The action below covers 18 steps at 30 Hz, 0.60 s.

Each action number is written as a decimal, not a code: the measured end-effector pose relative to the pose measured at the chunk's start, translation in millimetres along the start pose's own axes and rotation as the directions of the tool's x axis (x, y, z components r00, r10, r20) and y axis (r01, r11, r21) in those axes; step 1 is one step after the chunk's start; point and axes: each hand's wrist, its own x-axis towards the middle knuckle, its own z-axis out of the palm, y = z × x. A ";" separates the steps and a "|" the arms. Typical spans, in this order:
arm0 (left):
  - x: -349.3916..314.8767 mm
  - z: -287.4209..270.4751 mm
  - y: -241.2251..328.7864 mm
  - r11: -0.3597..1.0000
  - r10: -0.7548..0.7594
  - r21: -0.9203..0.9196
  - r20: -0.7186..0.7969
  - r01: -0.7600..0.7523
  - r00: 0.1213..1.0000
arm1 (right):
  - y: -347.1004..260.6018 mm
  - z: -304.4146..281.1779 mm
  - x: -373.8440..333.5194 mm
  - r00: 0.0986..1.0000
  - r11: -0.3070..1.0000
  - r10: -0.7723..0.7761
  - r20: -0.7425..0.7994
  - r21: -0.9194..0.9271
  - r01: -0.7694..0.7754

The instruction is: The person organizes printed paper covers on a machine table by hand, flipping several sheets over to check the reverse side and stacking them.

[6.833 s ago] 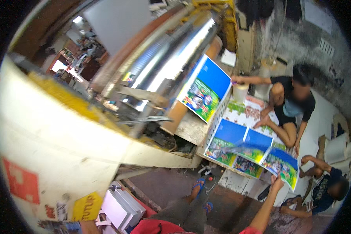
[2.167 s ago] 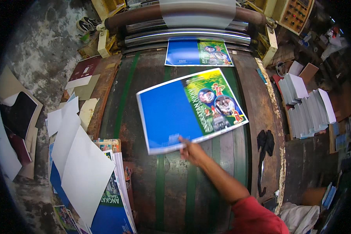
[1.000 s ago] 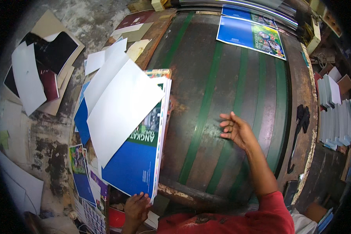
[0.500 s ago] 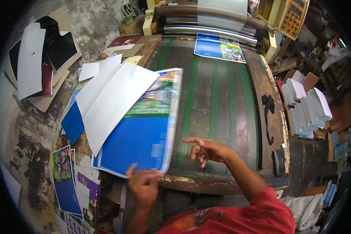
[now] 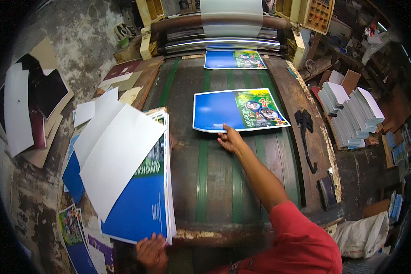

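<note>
My right hand (image 5: pixel 230 138) is closed on the near edge of a blue and green printed sheet (image 5: pixel 213 109), which lies across the feed table (image 5: pixel 187 160). Further up, another printed sheet (image 5: pixel 221 60) reaches the rollers (image 5: pixel 223 45) of the machine. To the left stands a stack of similar printed sheets (image 5: pixel 134 212), turned lengthwise toward me. My left hand (image 5: pixel 151 253) is at its near edge, fingers curled together against the sheets by the right corner. Large blank white sheets (image 5: pixel 121 150) lie slantwise over the stack's upper left part.
A control panel (image 5: pixel 319 16) hangs at the far right of the machine. A black strap (image 5: pixel 304 123) and a dark flat case (image 5: pixel 326 192) lie on the table's right border. Stacked white paper blocks (image 5: pixel 360 114) stand beyond it. Loose cardboard and dark sheets (image 5: pixel 48 86) lie at far left.
My right hand has gone from empty with fingers apart to gripping a printed sheet, out over the table's middle. The top sheet is no longer lifted at the stack. The view has shifted.
</note>
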 end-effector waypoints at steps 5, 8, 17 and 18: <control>36.8 -21.0 20.2 0.998 0.046 -0.029 -0.082 -0.048 0.996 | -73.9 -1.1 127.6 0.992 0.993 -0.095 -0.082 0.060 0.100; -27.0 -27.0 -24.2 0.699 -0.646 -0.293 0.136 0.653 0.752 | -101.9 16.3 166.1 0.975 0.981 -0.175 -0.135 0.062 0.185; -5.8 -40.2 -27.2 0.459 -0.538 -0.888 -0.275 0.004 0.797 | -155.4 20.4 200.4 0.931 0.947 -0.287 -0.224 0.083 0.312; -3.3 -43.4 -23.7 0.234 -0.619 -0.972 -0.134 0.019 0.774 | -157.1 20.1 192.0 0.924 0.946 -0.294 -0.243 0.062 0.318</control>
